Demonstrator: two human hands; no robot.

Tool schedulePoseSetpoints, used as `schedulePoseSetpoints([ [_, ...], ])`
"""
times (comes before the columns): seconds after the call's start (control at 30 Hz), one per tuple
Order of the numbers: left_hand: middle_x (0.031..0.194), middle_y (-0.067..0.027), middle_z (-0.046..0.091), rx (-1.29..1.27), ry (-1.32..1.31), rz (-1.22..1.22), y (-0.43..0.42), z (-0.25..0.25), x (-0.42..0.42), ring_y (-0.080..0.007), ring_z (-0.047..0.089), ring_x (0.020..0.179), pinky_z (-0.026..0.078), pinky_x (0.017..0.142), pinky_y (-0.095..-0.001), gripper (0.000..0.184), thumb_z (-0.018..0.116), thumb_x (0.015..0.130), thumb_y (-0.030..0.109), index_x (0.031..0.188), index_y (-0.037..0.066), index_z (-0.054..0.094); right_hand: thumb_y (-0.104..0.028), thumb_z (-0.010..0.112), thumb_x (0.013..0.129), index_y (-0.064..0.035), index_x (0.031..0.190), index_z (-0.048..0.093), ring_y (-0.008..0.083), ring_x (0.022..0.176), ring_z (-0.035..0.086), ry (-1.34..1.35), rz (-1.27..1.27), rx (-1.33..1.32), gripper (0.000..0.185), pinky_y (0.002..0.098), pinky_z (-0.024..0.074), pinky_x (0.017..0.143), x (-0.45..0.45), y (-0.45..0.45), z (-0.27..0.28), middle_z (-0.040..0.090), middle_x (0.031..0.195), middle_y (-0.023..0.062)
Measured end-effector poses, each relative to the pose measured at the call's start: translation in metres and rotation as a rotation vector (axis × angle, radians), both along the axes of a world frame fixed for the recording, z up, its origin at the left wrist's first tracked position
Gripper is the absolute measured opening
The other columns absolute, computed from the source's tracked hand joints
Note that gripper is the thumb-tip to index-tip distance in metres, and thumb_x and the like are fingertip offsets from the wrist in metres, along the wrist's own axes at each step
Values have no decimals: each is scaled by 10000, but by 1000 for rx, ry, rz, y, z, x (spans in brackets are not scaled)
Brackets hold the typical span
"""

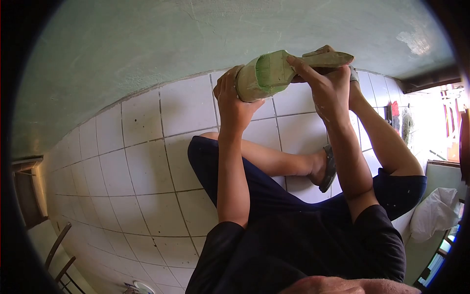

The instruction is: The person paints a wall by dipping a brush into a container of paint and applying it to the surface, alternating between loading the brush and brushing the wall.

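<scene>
My left hand point(231, 102) is wrapped around a pale, paint-smeared container point(248, 82), which is tilted with its mouth toward the right. Light green paint coats the inside of its rim. In my right hand point(331, 92) is a wide paintbrush point(329, 60), its handle pointing right and its head at the container's mouth. Green paint covers the brush head, and the bristle tips are hard to make out against the container. Both hands are in front of the green wall point(161, 39), apart from its surface.
White floor tiles point(142, 169) run along the wall's foot. My bent legs and a sandalled foot point(327, 169) are below my hands. A white sack point(434, 215) is at the right, near a bright doorway. Dark curved bars point(58, 245) stand at lower left.
</scene>
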State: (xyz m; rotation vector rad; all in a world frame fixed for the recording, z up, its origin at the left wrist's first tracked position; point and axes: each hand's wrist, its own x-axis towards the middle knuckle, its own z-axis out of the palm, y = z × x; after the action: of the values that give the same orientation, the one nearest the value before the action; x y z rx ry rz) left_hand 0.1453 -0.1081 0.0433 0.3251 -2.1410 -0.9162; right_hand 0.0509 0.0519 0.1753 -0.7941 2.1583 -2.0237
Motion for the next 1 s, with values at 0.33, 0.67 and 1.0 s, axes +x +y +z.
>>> schedulePoseSetpoints([
  [0.33, 1282, -93, 649, 118, -15, 74, -10, -6, 5, -354, 564, 1254, 392, 1110, -513, 888, 936, 574, 87, 1367, 105, 538, -53, 827, 874, 87, 984, 634, 218, 832, 739, -134, -8, -196, 263, 352, 652, 769, -15, 8, 3, 723, 929, 177],
  [0.67, 1259, -114, 651, 235, -13, 27, -6, 1, 3, -364, 567, 1237, 414, 1090, -529, 815, 909, 642, 138, 1363, 83, 535, -93, 811, 916, 24, 1068, 629, 181, 879, 724, -415, 144, -347, 264, 302, 645, 786, -31, 13, -16, 699, 996, 124],
  [1.0, 1256, -184, 632, 312, 5, 134, -23, -9, 7, -394, 599, 1169, 477, 1024, -515, 831, 911, 668, 227, 1376, 33, 521, -57, 806, 912, 117, 1171, 600, 205, 938, 733, -389, 59, -526, 374, 323, 649, 829, -17, -25, -20, 699, 1080, 164],
])
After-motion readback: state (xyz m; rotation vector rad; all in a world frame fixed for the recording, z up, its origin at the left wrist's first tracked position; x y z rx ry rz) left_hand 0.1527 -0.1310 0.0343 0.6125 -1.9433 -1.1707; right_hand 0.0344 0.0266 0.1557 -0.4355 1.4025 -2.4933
